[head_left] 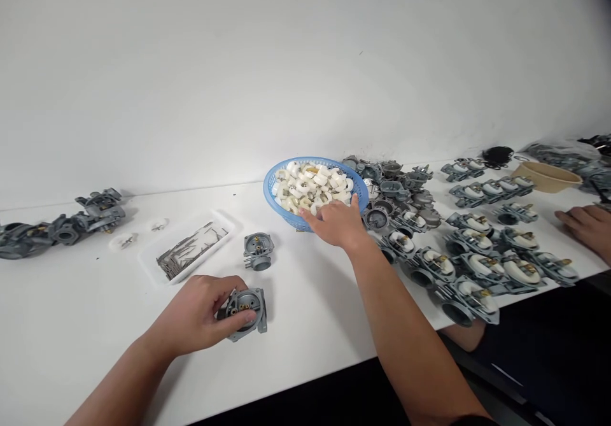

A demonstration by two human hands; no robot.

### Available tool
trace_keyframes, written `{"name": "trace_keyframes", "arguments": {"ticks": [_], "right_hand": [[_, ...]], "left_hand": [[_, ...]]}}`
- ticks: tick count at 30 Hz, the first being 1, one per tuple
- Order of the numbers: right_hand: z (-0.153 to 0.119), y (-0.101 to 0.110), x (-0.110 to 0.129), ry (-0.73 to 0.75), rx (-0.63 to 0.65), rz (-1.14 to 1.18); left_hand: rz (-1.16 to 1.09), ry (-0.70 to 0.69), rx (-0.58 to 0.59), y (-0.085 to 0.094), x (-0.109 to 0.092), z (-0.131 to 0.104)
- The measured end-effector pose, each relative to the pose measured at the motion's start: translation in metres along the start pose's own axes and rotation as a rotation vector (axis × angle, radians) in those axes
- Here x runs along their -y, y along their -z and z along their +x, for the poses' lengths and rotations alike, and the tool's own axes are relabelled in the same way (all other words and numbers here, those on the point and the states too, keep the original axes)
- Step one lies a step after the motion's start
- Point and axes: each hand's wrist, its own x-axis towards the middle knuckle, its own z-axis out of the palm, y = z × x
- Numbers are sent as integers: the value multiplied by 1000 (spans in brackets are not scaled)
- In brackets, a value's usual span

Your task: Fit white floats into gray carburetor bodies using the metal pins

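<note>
My left hand (pixel 203 314) is closed around a grey metal carburetor body (pixel 244 330), thumb across its open bowl side, low over the white table. A second carburetor body (pixel 258 248) lies just beyond it, with a brass part in its middle. My right hand (pixel 337 222) reaches over the near rim of a blue plastic basket (pixel 268 190). Its fingers are apart, with thumb and little finger spread at the edge of the heap; no float shows in its grasp. White plastic carburetor floats (pixel 310 184) fill the basket.
A white tray (pixel 229 227) holds thin metal pins. Small white floats (pixel 126 241) and more carburetor bodies (pixel 67 228) lie left. Rightward stand a carburetor pile (pixel 391 187), rows fitted with floats (pixel 477 267), a tan bowl (pixel 547 177) and another person's hand (pixel 587 228).
</note>
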Motion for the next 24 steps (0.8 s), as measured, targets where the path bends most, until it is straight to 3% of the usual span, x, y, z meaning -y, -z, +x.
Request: {"name": "trace_keyframes", "arguments": {"ticks": [5,14,19,24], "right_hand": [[-5,4,-3,131,-38,77],[-7,1,-12,199,-44,53],[-7,-4,-14,193,-127,48],[-4,-9,-17,189,-238,109]], "left_hand": [[-38,28,31,1,-1,0],[-35,37,0,0,0,1],[-71,-4,-34,2,-1,0],[-46,53,-23,3,0,0]]}}
